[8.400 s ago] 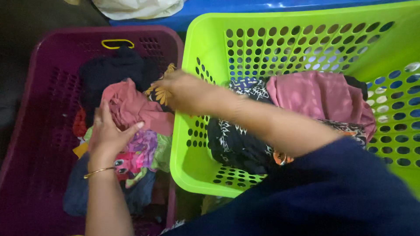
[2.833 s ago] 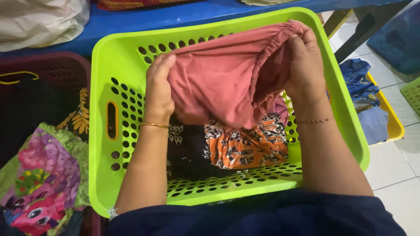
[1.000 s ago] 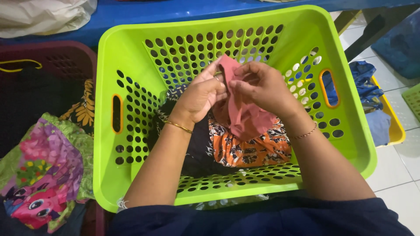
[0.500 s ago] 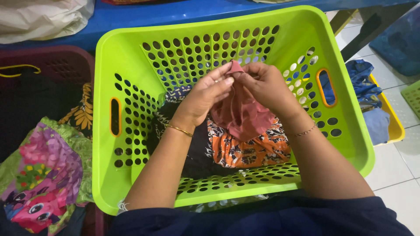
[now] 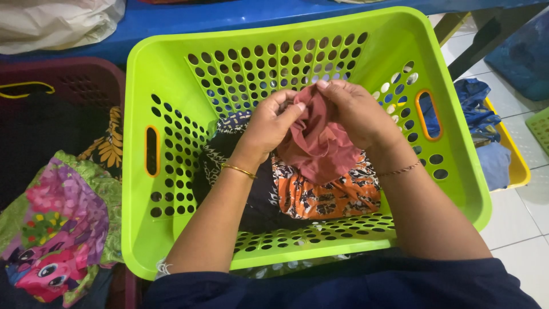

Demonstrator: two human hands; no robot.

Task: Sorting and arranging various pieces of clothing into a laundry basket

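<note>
A dusty pink garment (image 5: 320, 146) is bunched between both hands over the lime green perforated basket (image 5: 166, 74). My left hand (image 5: 270, 123) pinches its left edge. On the other side my right hand (image 5: 357, 111) grips the top and right of the bundle. Under the garment lie an orange patterned cloth (image 5: 331, 197) and a black and white patterned cloth (image 5: 229, 151), both inside the basket.
A maroon basket (image 5: 68, 77) at the left holds dark clothes, a yellow-flowered black cloth (image 5: 106, 146) and a colourful cartoon-print cloth (image 5: 54, 229). A blue bench (image 5: 229, 14) with a white bag (image 5: 51, 20) runs behind. Blue clothes (image 5: 474, 114) sit in a yellow tub at the right.
The pink garment, spread wide earlier, is gathered into a small bundle. Over the last second both hands shifted their grip slightly and pressed it lower over the orange cloth.
</note>
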